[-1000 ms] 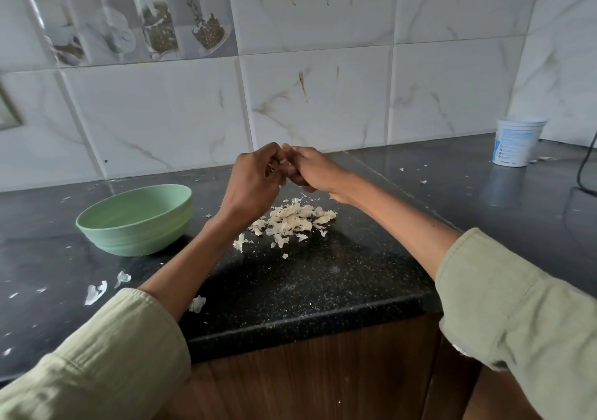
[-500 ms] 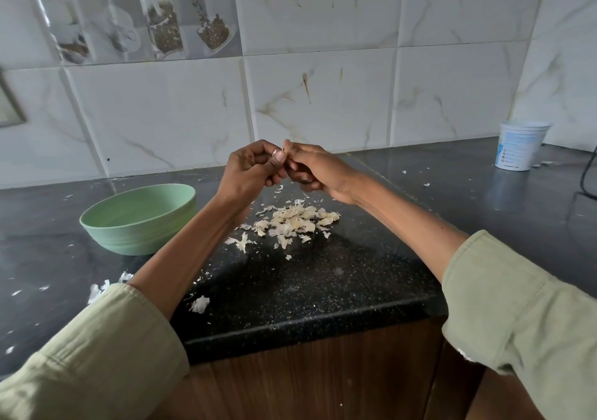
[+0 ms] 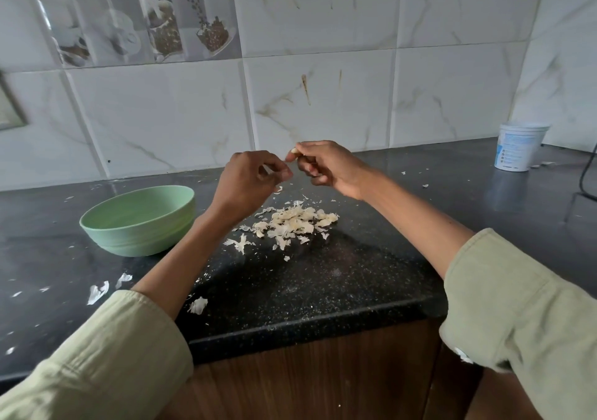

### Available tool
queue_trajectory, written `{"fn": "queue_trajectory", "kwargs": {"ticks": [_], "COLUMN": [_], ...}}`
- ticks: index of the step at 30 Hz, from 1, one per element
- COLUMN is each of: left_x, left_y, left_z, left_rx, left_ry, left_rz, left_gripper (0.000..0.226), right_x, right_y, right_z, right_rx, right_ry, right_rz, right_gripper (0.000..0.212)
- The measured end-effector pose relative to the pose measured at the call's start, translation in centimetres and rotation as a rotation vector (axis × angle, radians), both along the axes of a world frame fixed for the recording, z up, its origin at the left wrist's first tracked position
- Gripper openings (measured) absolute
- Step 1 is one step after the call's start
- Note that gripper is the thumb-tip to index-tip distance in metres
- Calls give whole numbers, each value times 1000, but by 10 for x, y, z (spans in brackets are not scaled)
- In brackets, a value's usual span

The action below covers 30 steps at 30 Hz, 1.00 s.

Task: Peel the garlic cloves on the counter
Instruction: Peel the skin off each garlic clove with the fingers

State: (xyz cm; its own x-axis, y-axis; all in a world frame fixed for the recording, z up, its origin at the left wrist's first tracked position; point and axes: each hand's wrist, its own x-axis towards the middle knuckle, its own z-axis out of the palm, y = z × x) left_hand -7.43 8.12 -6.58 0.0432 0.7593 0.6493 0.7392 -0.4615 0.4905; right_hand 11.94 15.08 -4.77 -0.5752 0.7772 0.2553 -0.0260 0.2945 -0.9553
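One garlic clove [image 3: 293, 151] is sitting pinched at the tips of my right hand [image 3: 329, 167], raised above the bench [image 3: 323, 277], its pale end poking out past my curled fingers [image 3: 307, 169]. My left hand [image 3: 248, 182] is hovering just beside it, fingers bent with thumb and forefinger drawn narrow; whether a scrap of skin is caught between them I cannot tell. Below both hands a heap of peelings [image 3: 297, 222] is lying on the dark bench, a green bowl [image 3: 139, 221] standing to its left, a white tub [image 3: 520, 146] at the far right.
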Motion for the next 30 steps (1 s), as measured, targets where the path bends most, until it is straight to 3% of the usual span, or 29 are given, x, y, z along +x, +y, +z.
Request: {"fn": "queue_trajectory", "kwargs": {"ticks": [8,12,21,25,27,30], "left_x": [1,-1,8,9,7,2], "left_y": [-6,-5,-10,-13,-14,-20], "left_z": [3,4,5,8,9,14], "left_rx": [34,31,70,88,67,102], "left_ry": [62,93,26,11,-4,118], "left_rz": [191,175,63,29,27,83], "left_gripper": [42,12,39,23,13,10], "right_x": [5,4,1,1,4,4], "right_y": [4,6,11,10,11,7], "right_z": [1,0,-5,-4,-4,-4], "right_rx": [49,89,234,264,285,386], "right_ry": [16,-10,-51,-117,-150,-210], "right_rz": [53,21,-77,-82,-81,-65], "right_gripper": [26,27,25,36,32,24]}}
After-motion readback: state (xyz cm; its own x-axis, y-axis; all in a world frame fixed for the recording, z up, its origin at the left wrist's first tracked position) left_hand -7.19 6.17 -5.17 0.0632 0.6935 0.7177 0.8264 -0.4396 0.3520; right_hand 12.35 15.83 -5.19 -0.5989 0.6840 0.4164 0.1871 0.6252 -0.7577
